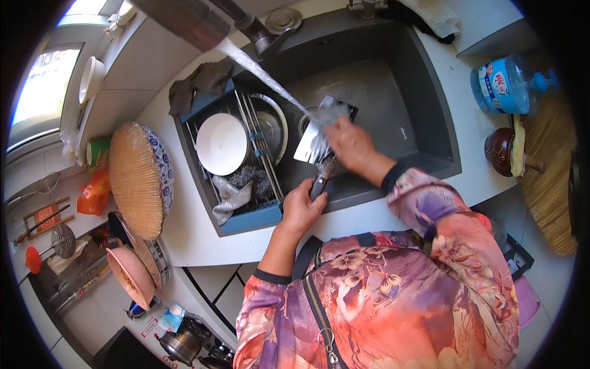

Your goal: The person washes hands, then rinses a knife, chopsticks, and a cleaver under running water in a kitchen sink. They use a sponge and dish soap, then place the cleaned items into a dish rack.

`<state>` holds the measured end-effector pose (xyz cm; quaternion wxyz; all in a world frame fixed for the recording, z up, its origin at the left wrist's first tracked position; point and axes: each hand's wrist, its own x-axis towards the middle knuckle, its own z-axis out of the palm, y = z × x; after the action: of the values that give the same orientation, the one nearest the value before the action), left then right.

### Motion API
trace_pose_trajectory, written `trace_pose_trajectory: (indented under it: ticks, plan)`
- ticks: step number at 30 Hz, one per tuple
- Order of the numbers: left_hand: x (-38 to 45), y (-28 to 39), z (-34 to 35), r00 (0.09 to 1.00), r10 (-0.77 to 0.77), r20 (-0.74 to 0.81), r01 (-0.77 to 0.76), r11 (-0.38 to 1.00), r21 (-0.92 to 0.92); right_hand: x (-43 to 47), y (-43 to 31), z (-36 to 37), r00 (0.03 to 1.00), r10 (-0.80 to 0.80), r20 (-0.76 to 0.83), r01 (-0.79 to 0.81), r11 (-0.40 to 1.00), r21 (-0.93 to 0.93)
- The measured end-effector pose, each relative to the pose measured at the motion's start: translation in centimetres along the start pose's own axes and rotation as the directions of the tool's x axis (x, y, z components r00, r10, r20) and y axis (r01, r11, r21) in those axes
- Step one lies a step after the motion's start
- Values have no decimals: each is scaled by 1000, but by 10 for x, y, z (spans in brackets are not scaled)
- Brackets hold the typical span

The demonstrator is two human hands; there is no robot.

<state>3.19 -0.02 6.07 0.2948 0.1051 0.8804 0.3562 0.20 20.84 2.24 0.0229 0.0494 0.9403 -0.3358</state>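
Over the front of the dark grey sink, my left hand grips the black handle of a cleaver. Its wide steel blade is tilted and points away from me into the basin. My right hand presses a pale grey cloth or pad on the blade. Motion blurs that cloth, and the fingers hide part of the blade. From the faucet, a stream of water runs down onto the blade near my right fingertips.
Left in the sink sits a blue-ended rack with a white bowl, steel wool and a silvery mesh cloth. A blue pump bottle stands on the right. A straw lid and pink bowl are at left.
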Motion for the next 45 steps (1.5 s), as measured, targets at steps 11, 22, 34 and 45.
trace_pose_trajectory:
  ticks: [11,22,34,45]
  plan:
    - [42,10,13,995,-44,-95,28,987,-159,-12,-21,-14,993,-114,-15,115,977,178]
    - [63,-3,16,993,12,-119,-44,961,-273,-4,-13,-3,989,-121,-81,139,952,273]
    - [63,33,2,997,-79,10,69,795,-603,14,0,-3,988,-89,-128,123,951,282]
    - [104,46,-30,945,-142,293,319,215,-923,5,-33,-10,970,18,-241,120,828,547]
